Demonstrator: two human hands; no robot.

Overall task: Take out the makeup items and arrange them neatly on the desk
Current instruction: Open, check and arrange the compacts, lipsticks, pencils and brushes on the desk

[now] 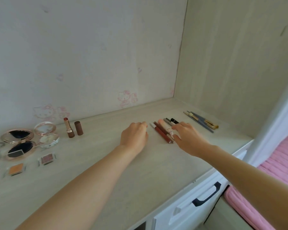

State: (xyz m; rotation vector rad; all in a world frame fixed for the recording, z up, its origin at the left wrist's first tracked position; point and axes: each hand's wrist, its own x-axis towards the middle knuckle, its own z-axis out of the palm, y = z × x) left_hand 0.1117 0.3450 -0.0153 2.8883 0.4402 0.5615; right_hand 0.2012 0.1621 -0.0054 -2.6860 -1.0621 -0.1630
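Most items already lie arranged on the desk (106,171): compacts (18,138), lipstick (69,128), brushes (201,122). Left hand (134,136) curled, apparently empty; right hand (188,138), fingers spread, aligns the pencil row (163,131). Nearly complete.

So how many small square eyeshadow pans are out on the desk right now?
2, both at the desk's near left: an orange pan by the front edge and a mauve pan to its right. More may lie beyond the left edge of the view.
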